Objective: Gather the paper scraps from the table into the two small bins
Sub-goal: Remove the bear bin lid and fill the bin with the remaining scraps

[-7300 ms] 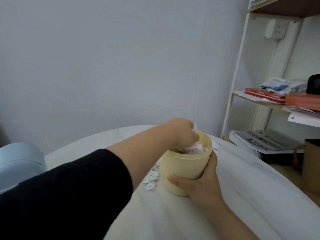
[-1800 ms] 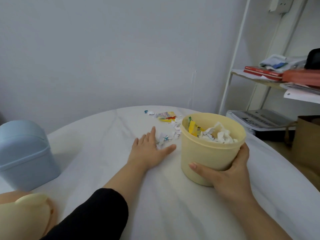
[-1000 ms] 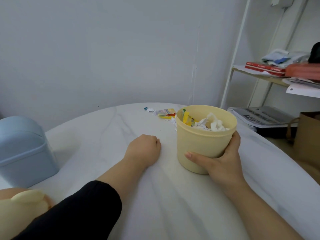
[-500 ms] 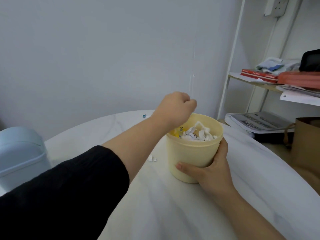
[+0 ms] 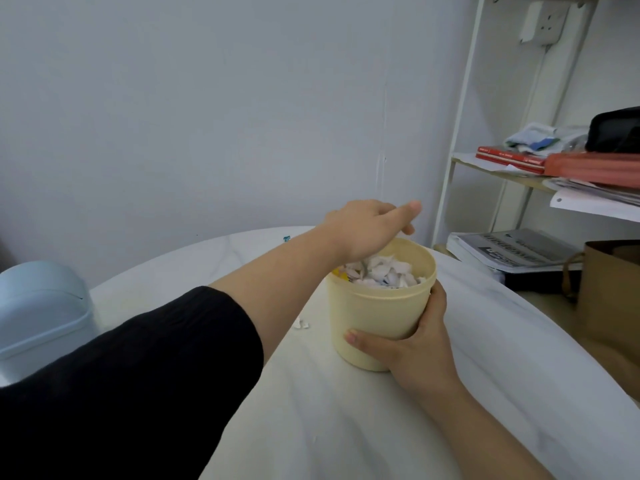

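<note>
A cream-yellow bin (image 5: 377, 320) stands on the white marble table (image 5: 346, 427), filled near its rim with white and coloured paper scraps (image 5: 382, 273). My right hand (image 5: 410, 344) grips the bin's lower side. My left hand (image 5: 369, 228) hovers over the bin's far-left rim with fingers spread and nothing in them. A small white scrap (image 5: 300, 323) lies on the table left of the bin, and a tiny blue scrap (image 5: 286, 238) sits near the far edge. The light blue lidded bin (image 5: 41, 310) stands at the left.
A white shelf unit (image 5: 540, 174) with red books, papers and cloth stands to the right of the table. A stack of magazines (image 5: 509, 252) and a brown paper bag (image 5: 609, 292) sit beyond the table's right edge. A grey wall is behind.
My left hand, a closed fist above the bin half a second ago, has opened over the rim, and more white scraps now lie on top of the pile. My right hand kept holding the bin.
</note>
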